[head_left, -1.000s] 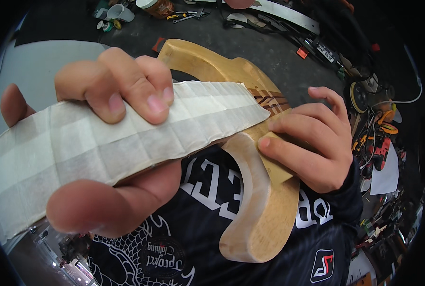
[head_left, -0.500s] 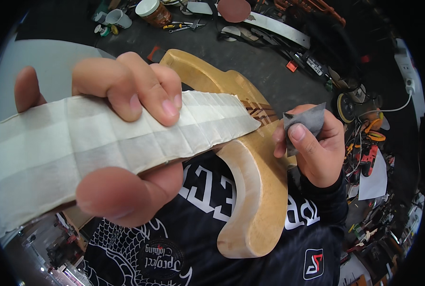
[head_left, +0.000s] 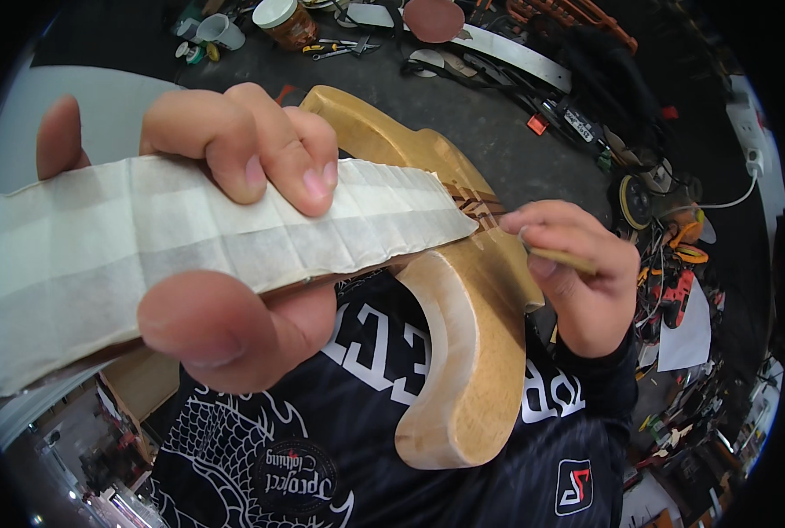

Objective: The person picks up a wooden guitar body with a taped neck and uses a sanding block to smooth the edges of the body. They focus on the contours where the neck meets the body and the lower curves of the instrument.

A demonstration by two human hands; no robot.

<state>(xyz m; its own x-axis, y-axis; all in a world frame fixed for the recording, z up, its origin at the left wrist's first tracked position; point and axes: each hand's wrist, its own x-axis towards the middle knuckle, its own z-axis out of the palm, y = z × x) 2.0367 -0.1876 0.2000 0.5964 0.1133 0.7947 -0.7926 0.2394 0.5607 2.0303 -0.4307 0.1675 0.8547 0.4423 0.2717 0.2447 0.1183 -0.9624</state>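
Note:
An electric guitar body [head_left: 485, 352] of pale bare wood lies against my dark printed shirt [head_left: 375, 422], with two curved horns. Its neck runs up to the left, and cream masking tape [head_left: 190, 233] covers the fretboard side in overlapping strips. My left hand [head_left: 273, 158] is wrapped round the neck, fingers over the tape and thumb at the near edge. In my right hand [head_left: 590, 286], a folded piece of sandpaper [head_left: 566, 260] is pinched, now edge-on with a tan side showing. The fingertips are close to the dark wood stripes [head_left: 476, 207] past the tape's end; contact is unclear.
Behind the guitar is a dark work surface with a lidded jar [head_left: 284, 22], a clear cup [head_left: 221, 33], pliers [head_left: 344, 47] and a long pale strip [head_left: 515, 57]. To the right are a power strip [head_left: 748, 123], a round sanding pad [head_left: 636, 201], cables and a red tool [head_left: 676, 295].
My right hand has turned, so the sandpaper's grey face no longer shows, and its fingers have moved slightly toward the stripes. The guitar has tilted slightly; my left hand keeps its grip.

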